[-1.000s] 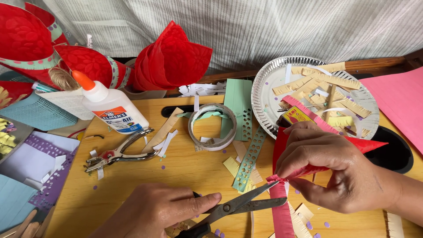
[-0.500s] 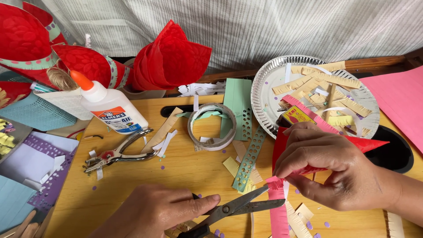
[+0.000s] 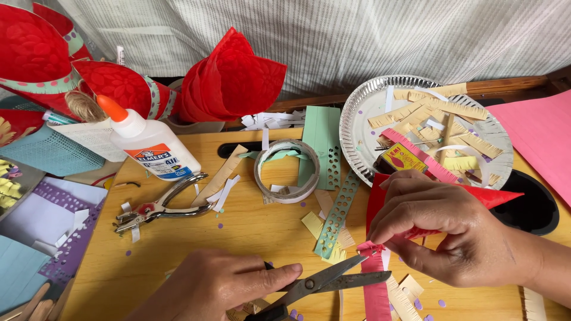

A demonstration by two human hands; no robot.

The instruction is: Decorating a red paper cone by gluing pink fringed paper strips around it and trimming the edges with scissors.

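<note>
a: start at the left. what's over there?

b: red paper cones point(image 3: 119, 83) along the back, and a white glue bottle point(image 3: 151, 145) with an orange cap lying tilted in front of them. just below the bottle a metal hole punch point(image 3: 160, 207) lies flat on the wooden table point(image 3: 238, 238), with white paper scraps around it.

a: and the left hand?

b: the left hand point(image 3: 217, 285) sits low, near the bottom edge. its fingers are curled together around the handles of the scissors point(image 3: 324, 281), thumb stretched along the top. the blades are parted a little and point right, toward a fringed pink paper strip point(image 3: 375, 285) that lies on the table; the blade tips are just at that strip's upper end.

a: what's in the middle?

b: a roll of clear tape point(image 3: 287, 172) lying flat, a pale green paper piece behind it, and a green punched strip point(image 3: 337, 214) running diagonally down from it, over some yellow scraps.

a: now the right side.

b: the right hand point(image 3: 452, 229) is clamped on a folded red paper point(image 3: 488, 196); fingers bent over the top, thumb beneath, pinching it. the red point sticks out to the right of the knuckles. the pink strip comes out from under this hand.

a: behind it?

b: a silver paper plate point(image 3: 363, 119) holding tan fringed strips, a pink one and a small yellow box. a pink sheet point(image 3: 538, 134) lies at the far right.
</note>
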